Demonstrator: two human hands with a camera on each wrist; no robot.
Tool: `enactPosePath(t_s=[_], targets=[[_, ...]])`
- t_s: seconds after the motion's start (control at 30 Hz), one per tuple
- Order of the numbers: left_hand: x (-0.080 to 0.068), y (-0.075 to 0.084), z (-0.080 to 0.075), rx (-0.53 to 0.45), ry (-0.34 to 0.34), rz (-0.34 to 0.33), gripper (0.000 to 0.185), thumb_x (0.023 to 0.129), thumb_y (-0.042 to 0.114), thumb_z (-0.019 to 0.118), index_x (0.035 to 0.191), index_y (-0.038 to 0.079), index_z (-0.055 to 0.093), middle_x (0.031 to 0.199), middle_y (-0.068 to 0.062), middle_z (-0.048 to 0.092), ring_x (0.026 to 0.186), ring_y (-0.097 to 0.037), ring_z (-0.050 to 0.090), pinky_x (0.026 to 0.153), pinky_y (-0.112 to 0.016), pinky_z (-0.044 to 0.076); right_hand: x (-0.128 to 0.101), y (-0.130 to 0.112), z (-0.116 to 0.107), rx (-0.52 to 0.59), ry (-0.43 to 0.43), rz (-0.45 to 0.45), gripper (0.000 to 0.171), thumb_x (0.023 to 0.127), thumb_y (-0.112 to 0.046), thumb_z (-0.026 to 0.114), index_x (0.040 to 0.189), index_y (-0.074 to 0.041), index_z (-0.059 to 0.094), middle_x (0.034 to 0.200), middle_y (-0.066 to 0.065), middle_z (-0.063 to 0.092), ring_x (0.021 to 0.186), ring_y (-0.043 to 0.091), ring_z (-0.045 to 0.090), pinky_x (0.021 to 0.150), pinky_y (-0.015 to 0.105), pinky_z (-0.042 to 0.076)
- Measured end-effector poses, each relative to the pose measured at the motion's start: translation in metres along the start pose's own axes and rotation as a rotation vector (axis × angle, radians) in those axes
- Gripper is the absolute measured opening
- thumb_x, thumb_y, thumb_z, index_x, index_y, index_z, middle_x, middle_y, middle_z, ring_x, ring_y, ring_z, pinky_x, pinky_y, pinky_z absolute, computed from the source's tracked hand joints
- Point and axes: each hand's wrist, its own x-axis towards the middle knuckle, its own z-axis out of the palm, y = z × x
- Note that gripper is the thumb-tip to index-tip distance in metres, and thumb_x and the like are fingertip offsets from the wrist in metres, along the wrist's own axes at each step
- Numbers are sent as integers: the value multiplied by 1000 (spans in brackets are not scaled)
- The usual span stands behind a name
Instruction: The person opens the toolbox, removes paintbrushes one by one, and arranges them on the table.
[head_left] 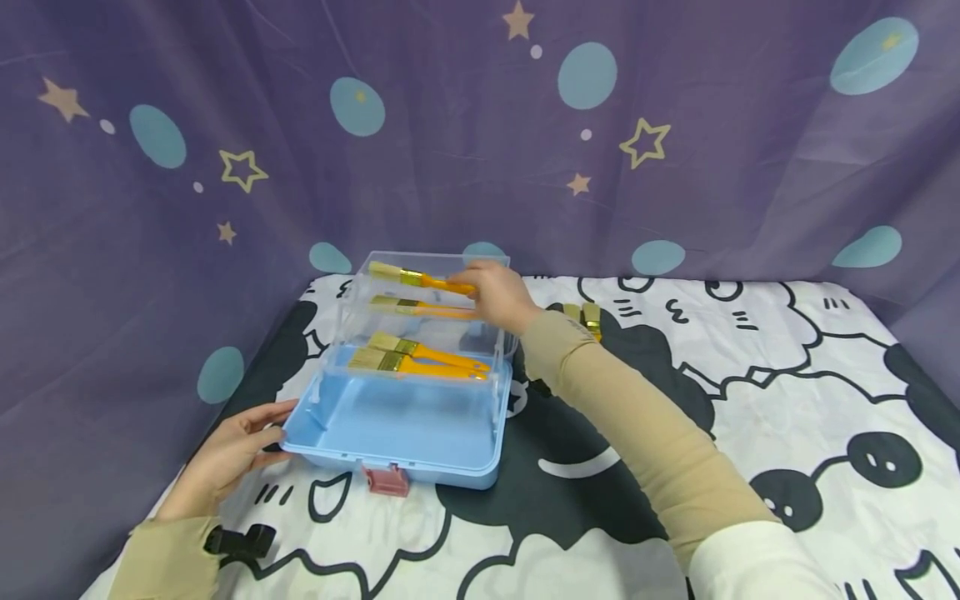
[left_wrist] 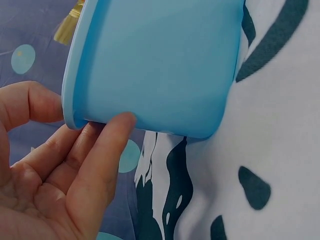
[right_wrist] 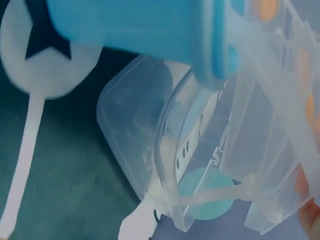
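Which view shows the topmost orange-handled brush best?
The head view: the topmost brush lies across the clear tray, handle pinched by the right hand. The left wrist view shows only bristle tips of some brush; the right wrist view, blurred orange.

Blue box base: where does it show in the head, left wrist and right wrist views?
Head: blue box base sits low and left of centre, the left hand on its left corner.
Left wrist: it fills the top, fingers touching its corner.
Right wrist: a blurred strip along the top.
Shared landmark: the black-and-white cartoon cloth.
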Motion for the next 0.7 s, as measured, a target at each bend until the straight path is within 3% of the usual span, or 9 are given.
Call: enactPosePath(t_s=[0.27, 0.4, 0.7], targets=[[0, -1, 0, -3, 3, 2, 57, 92, 2, 44, 144, -10, 26, 144, -35, 31, 86, 6, 57, 73, -28, 57, 0, 5, -5, 206, 31, 54, 51, 87, 14, 47, 127, -14, 62, 124, 7, 60, 106, 24, 59, 80, 29, 52], [0, -1, 0, 2, 4, 2, 57, 92, 3, 44, 145, -9, 26, 144, -34, 31, 86, 6, 57, 73, -28, 57, 1, 6, -8, 242, 78, 62, 43, 89, 7, 54, 125, -14, 63, 119, 6, 63, 104, 23, 57, 89, 30, 50], [0, 0, 0, 9, 7, 7, 57, 92, 2, 44, 144, -9, 27, 144, -34, 31, 86, 6, 56, 74, -28, 57, -1, 7, -13, 311, 108, 102, 40, 88, 2, 61, 124, -14, 64, 117, 7, 63, 103, 23, 57, 86, 32, 50]])
